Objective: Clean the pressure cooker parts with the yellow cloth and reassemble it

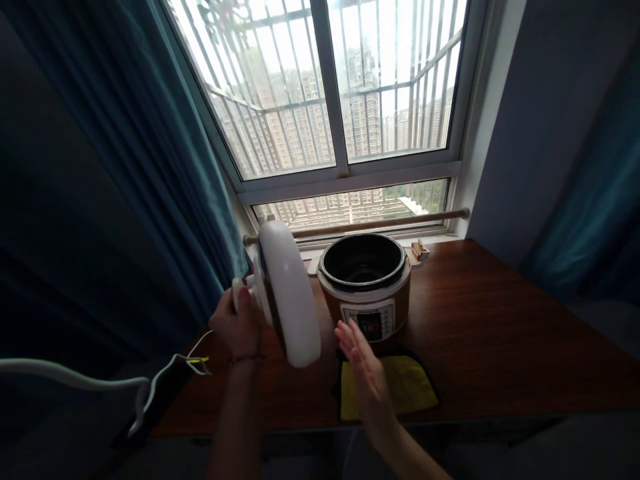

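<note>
My left hand point(240, 323) is closed around the knob of a white pressure cooker lid point(293, 300), which is tilted on its edge above the table, left of the cooker. The electric pressure cooker point(333, 297) stands uncovered near the window, its dark inner pot point(363, 263) showing and its control panel facing me. My right hand point(365, 370) is held up with fingers stretched out, holding nothing, between the lid and the cooker's front. Beneath it a yellow cloth point(410, 387) with a dark border lies on the table.
The brown wooden table point(480, 320) reaches to the window sill. A curtain rod-like bar point(380, 223) crosses in front of the window. White cables point(75, 380) run at the left, by the blue curtain point(165, 187).
</note>
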Motion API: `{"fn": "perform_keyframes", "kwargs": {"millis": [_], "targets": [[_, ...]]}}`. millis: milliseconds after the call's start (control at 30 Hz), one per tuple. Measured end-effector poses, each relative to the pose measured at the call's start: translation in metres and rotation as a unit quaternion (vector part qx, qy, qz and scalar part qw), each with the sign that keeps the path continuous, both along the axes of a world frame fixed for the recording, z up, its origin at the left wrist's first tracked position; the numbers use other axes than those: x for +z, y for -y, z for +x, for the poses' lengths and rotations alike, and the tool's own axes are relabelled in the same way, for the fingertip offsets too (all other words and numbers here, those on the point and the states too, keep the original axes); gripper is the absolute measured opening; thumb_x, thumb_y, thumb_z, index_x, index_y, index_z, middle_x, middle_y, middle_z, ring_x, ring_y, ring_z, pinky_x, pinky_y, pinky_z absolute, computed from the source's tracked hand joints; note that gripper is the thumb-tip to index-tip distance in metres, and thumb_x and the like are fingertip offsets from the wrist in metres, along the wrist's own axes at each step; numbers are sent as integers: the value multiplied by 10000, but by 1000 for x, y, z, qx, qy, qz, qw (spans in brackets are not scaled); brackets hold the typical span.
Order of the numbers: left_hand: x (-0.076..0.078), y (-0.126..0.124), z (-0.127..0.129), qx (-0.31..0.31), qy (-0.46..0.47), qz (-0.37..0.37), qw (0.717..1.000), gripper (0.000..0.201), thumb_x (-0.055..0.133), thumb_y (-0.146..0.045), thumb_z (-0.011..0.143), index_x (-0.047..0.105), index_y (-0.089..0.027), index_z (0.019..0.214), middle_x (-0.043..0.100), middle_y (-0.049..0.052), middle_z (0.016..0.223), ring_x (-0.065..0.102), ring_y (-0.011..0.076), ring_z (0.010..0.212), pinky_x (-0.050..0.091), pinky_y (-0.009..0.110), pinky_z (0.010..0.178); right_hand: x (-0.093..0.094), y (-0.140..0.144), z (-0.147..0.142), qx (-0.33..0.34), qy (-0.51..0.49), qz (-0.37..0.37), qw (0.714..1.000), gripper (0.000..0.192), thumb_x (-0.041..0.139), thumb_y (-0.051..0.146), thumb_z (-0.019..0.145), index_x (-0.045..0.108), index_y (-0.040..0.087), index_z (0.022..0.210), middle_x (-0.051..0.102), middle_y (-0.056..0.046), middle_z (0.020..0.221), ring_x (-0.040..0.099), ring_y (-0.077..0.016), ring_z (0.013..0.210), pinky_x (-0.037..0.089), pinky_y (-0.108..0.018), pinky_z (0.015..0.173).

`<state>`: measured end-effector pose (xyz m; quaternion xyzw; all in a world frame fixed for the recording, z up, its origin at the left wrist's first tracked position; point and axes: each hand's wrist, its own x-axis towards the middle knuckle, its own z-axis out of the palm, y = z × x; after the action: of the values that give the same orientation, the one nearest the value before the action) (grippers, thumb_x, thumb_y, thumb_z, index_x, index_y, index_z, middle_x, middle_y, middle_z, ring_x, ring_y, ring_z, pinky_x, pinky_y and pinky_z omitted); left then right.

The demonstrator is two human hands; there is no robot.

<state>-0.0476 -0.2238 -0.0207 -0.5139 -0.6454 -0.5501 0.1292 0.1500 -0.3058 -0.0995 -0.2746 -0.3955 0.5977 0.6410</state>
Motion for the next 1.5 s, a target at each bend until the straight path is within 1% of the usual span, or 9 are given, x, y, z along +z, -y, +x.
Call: {"fn": "perform_keyframes", "kwargs": {"millis": [67,167,267,400,733,833,933,1033,1500], "targets": [[18,-14,5,20,-33,20,999,455,356,-524,862,619,-155,824,578,13,660,532,162,622,367,265,559,23,-1,21,-47,80,118,989,554,469,384,882,309,233,1391,375,-74,1419,348,-208,1303,250,-411,1091],[49,-35,27,22,-133,11,991,440,391,-545,836,625,-175,878,629,35,750,570,176,675,370,268,596,49,-11,38,-82,152,202,964,600,464,287,888,206,250,1429,313,-57,1453,304,-206,1326,250,-422,1098],[70,-54,56,27,-223,-9,974,479,402,-582,810,628,-168,888,655,69,818,599,210,740,367,285,618,57,-27,44,-120,170,202,957,626,477,273,876,196,218,1433,285,-72,1464,311,-211,1323,265,-419,1094],[81,-75,93,14,-307,-53,950,537,368,-616,800,631,-157,889,663,95,865,611,244,789,356,306,620,49,-45,54,-154,178,151,960,646,517,296,839,261,161,1417,320,-97,1445,326,-231,1314,283,-407,1085],[78,-121,155,-67,-393,-140,907,649,287,-669,787,638,-127,858,660,143,854,610,275,769,367,330,609,27,-75,91,-195,225,82,951,709,583,333,763,316,153,1395,378,-88,1413,323,-243,1314,257,-406,1091],[73,-131,164,-81,-404,-146,900,662,298,-676,779,644,-116,851,658,154,838,613,282,757,373,336,610,25,-78,93,-201,275,44,939,750,578,366,753,304,79,1390,333,-136,1430,275,-253,1335,208,-409,1108],[68,-138,170,-89,-413,-159,892,667,298,-673,780,653,-113,857,659,156,833,617,283,759,383,339,611,21,-78,88,-208,319,24,925,808,554,397,762,247,-5,1392,212,-189,1467,177,-253,1369,148,-403,1123],[64,-144,172,-95,-431,-164,882,689,291,-690,770,665,-118,856,661,153,826,620,283,760,393,343,617,16,-78,81,-218,324,28,920,807,548,399,774,211,40,1413,135,-161,1493,103,-235,1384,108,-409,1129],[64,-160,177,-109,-489,-165,850,704,256,-662,794,690,-108,829,673,155,795,633,287,757,404,347,605,11,-77,70,-228,382,36,895,812,490,373,809,114,-5,1421,45,-175,1502,19,-229,1390,100,-406,1128]]}}
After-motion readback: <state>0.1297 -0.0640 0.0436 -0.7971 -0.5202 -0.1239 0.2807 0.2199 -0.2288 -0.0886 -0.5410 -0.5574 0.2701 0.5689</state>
